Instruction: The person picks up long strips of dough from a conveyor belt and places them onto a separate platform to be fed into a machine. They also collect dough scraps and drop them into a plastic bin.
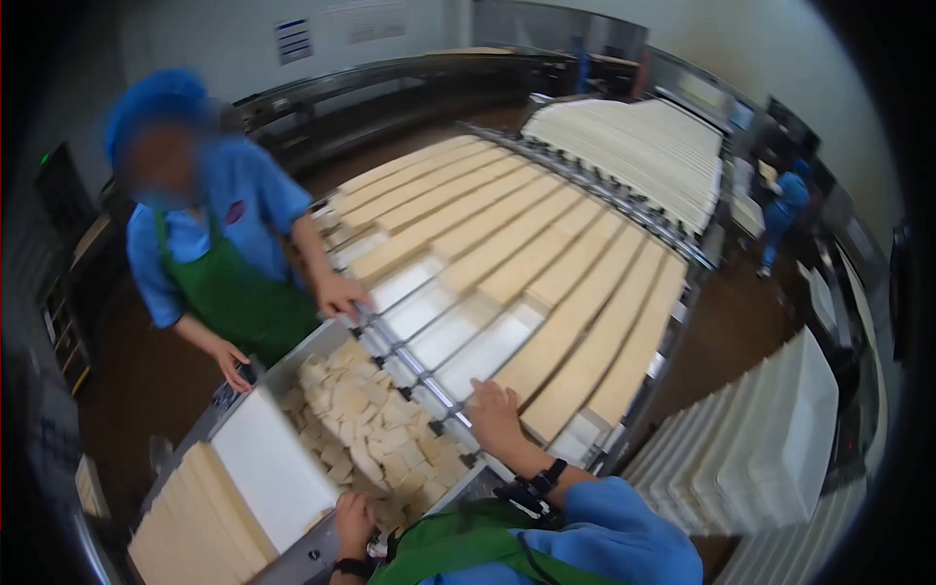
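Note:
My right hand (495, 414) lies at the near end of the conveyor, fingers spread, beside a long pale strip (546, 366) and a white surface between the strips. My left hand (355, 517) is at the near edge of a bin, by the corner of a white board (273, 468); its fingers are curled, and what they hold, if anything, is hidden. The bin holds many small pale pieces (375, 419). Left of the white board is a stack of pale sheets (200, 517). Rows of long pale strips cover much of the conveyor.
A co-worker in a green apron (234, 302) stands at the left, one hand on the conveyor's end bar (400, 346). Stacked white trays (751, 448) stand at the right. Another person (783, 210) is at the far right, beyond white trays (634, 146) behind the strips.

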Available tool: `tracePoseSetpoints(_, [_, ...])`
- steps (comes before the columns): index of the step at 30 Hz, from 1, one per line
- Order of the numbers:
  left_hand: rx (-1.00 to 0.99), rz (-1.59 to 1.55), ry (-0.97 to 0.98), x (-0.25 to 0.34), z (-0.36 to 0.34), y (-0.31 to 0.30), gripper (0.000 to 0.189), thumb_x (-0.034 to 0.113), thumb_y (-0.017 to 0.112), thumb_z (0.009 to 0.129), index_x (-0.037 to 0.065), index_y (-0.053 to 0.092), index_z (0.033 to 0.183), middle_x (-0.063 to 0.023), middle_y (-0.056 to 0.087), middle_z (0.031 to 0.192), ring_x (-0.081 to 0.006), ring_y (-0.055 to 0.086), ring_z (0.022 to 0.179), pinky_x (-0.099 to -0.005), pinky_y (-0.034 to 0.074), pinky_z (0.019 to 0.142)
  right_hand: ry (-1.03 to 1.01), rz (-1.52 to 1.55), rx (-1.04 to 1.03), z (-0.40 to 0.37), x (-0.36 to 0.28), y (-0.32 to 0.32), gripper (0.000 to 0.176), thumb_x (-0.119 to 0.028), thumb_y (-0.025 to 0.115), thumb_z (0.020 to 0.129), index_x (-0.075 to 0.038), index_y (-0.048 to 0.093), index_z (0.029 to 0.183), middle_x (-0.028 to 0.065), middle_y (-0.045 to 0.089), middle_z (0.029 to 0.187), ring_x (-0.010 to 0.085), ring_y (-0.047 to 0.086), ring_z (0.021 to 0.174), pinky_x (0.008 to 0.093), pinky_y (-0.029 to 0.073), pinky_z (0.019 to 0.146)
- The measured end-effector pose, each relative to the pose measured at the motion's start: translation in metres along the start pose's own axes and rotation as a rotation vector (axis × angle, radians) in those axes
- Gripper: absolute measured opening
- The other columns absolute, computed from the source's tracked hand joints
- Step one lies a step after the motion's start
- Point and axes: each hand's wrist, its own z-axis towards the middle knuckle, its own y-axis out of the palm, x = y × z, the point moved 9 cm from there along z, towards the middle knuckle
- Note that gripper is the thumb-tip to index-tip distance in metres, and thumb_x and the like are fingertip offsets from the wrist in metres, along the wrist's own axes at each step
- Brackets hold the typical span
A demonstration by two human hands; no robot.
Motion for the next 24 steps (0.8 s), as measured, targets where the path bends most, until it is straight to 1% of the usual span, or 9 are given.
tracePoseSetpoints(2, [0.062,-0.015,0.041,-0.002,-0.002,0.001,0.018,0.006,0.061,0.066,0.006,0.063,0.084,-0.0117,0.057,0.084,-0.0319,0.054,0.086,-0.0413,0.044,0.079,-0.076,0.089,0.007,0.003,-0.020,0.001,0.022,-0.020,0.059,0.076,-0.013,0.069,0.095,0.0170,0.044,0.132,0.0353,0.040,0.121,0.0520,0.027,0.099])
tracePoseSetpoints(3, [0.033,-0.008,0.032,-0.007,-0.004,0.007,0.017,0.007,0.061,0.067,0.007,0.062,0.084,-0.0116,0.057,0.085,-0.0312,0.054,0.087,-0.0405,0.044,0.078,-0.137,0.141,0.021,0.000,-0.034,-0.007,0.024,-0.020,0.060,0.075,-0.012,0.068,0.096,0.0180,0.045,0.131,0.0357,0.040,0.121,0.0516,0.028,0.099])
tracePoseSetpoints(4, [0.008,-0.002,0.011,-0.012,-0.005,0.013,0.016,0.009,0.062,0.068,0.008,0.062,0.084,-0.0115,0.057,0.086,-0.0306,0.054,0.087,-0.0398,0.044,0.078,-0.174,0.214,-0.045,-0.001,-0.044,0.000,0.029,-0.020,0.063,0.073,-0.012,0.066,0.100,0.0179,0.042,0.134,0.0368,0.037,0.123,0.0535,0.026,0.100])
tracePoseSetpoints(6, [0.022,0.031,0.085,-0.008,-0.004,0.014,0.014,0.011,0.061,0.070,0.009,0.059,0.084,-0.0100,0.055,0.086,-0.0289,0.053,0.087,-0.0383,0.044,0.077,-0.230,0.291,-0.202,-0.009,-0.058,0.031,0.037,-0.021,0.067,0.071,-0.013,0.064,0.106,0.0193,0.036,0.138,0.0383,0.031,0.128,0.0558,0.022,0.102])
tracePoseSetpoints(7, [0.014,0.052,0.076,-0.010,-0.004,0.015,0.013,0.012,0.060,0.072,0.009,0.058,0.084,-0.0093,0.054,0.085,-0.0284,0.052,0.086,-0.0381,0.044,0.076,-0.233,0.286,-0.286,-0.016,-0.062,0.047,0.039,-0.022,0.068,0.070,-0.013,0.063,0.108,0.0207,0.034,0.139,0.0387,0.028,0.130,0.0561,0.020,0.103])
tracePoseSetpoints(9, [-0.010,0.037,0.062,-0.007,-0.004,0.013,0.011,0.014,0.059,0.074,0.009,0.055,0.083,-0.0081,0.052,0.082,-0.0277,0.051,0.083,-0.0383,0.043,0.074,-0.265,0.078,-0.347,-0.020,-0.078,0.048,0.047,-0.025,0.071,0.069,-0.012,0.061,0.114,0.0229,0.027,0.142,0.0387,0.022,0.133,0.0565,0.017,0.106])
tracePoseSetpoints(11, [-0.004,0.015,0.060,-0.005,-0.006,0.015,0.009,0.015,0.057,0.075,0.009,0.054,0.081,-0.0073,0.051,0.080,-0.0272,0.051,0.080,-0.0389,0.042,0.072,-0.267,0.070,-0.387,-0.020,-0.080,0.053,0.051,-0.025,0.072,0.068,-0.012,0.060,0.115,0.0240,0.024,0.143,0.0384,0.021,0.134,0.0573,0.016,0.106])
tracePoseSetpoints(16, [-0.071,0.044,0.065,-0.016,-0.003,0.030,0.009,0.015,0.057,0.078,0.011,0.057,0.086,-0.0070,0.053,0.081,-0.0273,0.052,0.083,-0.0385,0.043,0.073,-0.260,0.040,-0.394,-0.018,-0.073,0.065,0.053,-0.026,0.074,0.065,-0.010,0.060,0.114,0.0241,0.023,0.143,0.0382,0.018,0.135,0.0572,0.013,0.107])
tracePoseSetpoints(24, [0.006,0.045,0.048,-0.016,-0.006,0.027,0.009,0.017,0.058,0.077,0.013,0.058,0.085,-0.0036,0.054,0.080,-0.0243,0.053,0.083,-0.0361,0.043,0.076,-0.248,0.048,-0.367,-0.016,-0.080,0.052,0.051,-0.025,0.075,0.066,-0.007,0.061,0.112,0.0233,0.026,0.141,0.0378,0.022,0.133,0.0555,0.013,0.107])
